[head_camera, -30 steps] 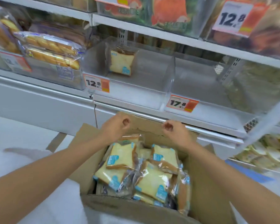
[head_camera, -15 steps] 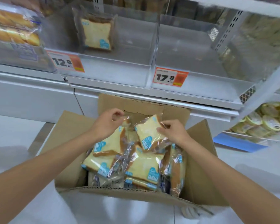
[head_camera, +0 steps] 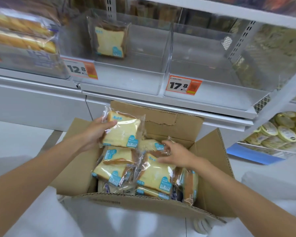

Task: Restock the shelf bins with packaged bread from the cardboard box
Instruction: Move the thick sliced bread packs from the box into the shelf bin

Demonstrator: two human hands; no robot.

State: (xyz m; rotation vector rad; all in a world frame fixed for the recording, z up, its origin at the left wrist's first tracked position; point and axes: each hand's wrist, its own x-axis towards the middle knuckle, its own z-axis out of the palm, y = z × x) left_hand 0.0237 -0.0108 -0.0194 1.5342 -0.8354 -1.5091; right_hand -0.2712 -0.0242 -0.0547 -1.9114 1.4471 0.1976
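An open cardboard box [head_camera: 210, 190] on the floor holds several clear-wrapped packs of sliced bread [head_camera: 152, 177] with blue labels. My left hand [head_camera: 96, 132] grips one bread pack [head_camera: 122, 130] by its left side, lifted above the box's far left corner. My right hand [head_camera: 176, 153] pinches the wrapper of another pack [head_camera: 154, 145] that lies at the back of the box. Above, a clear shelf bin [head_camera: 126, 72] marked 12.8 holds a single upright bread pack [head_camera: 109, 40]. The bin to its right [head_camera: 217, 82], marked 17.8, has nothing in it.
Long bread loaves in bags [head_camera: 22, 38] fill the bin at left. A lower shelf at right carries round yellow packaged goods [head_camera: 278, 132]. A white shelf edge [head_camera: 161, 103] juts out just above the box's back flap. The floor around is pale tile.
My left hand has lifted a bread pack up out of the box. My right hand has let go of the pack it held up and moved down onto another one at the back.
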